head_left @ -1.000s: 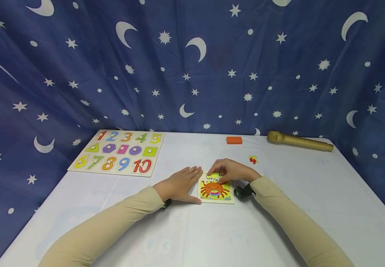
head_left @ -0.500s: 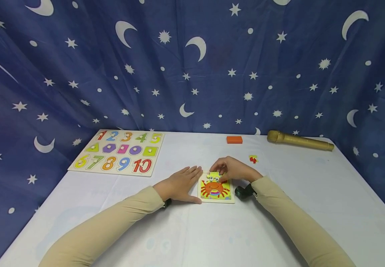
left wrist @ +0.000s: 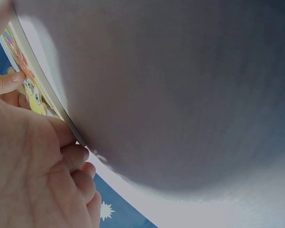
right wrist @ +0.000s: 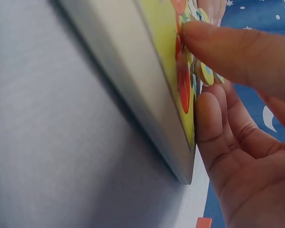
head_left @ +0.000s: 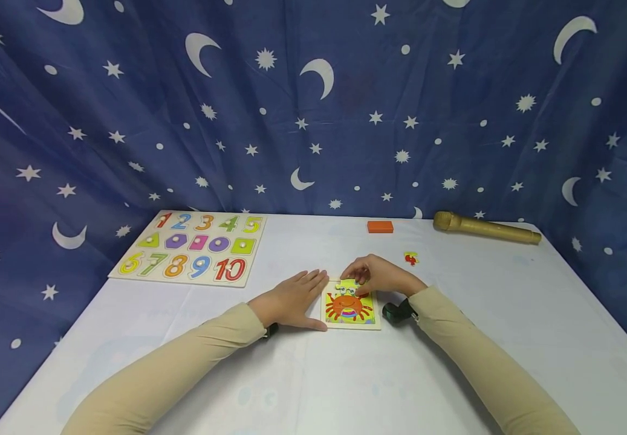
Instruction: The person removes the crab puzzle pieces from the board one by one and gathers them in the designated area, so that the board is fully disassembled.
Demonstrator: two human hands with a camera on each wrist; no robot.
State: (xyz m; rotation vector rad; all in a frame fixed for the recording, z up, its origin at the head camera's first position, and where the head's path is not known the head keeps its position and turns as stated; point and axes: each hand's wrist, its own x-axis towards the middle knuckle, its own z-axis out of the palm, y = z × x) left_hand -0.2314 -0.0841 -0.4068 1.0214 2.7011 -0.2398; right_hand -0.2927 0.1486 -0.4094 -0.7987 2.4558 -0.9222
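Numerals are the only readable writing: the number board (head_left: 188, 254), left of centre in the head view, shows 1 to 5 along its top row and 6 to 10 along its bottom row, with 5 coloured shapes between. The crab puzzle (head_left: 352, 327) lies on the white counter (head_left: 313, 380), just below the frame's centre. The left grip (head_left: 293, 299) rests along the puzzle's left edge, fingers extended, thumb spread away toward the lower corner. The right grip (head_left: 381, 276) reaches in from the right, bent over the top, thumb and fingertips pinching the eyed piece (head_left: 346, 290). It hides the puzzle's upper right part. A small red-and-yellow piece (head_left: 411, 258) lies apart, its print too small to make out. Both sleeves (head_left: 174, 368) are cut off at the bottom; the left wrist view is mostly shadowed, blurred white surface.
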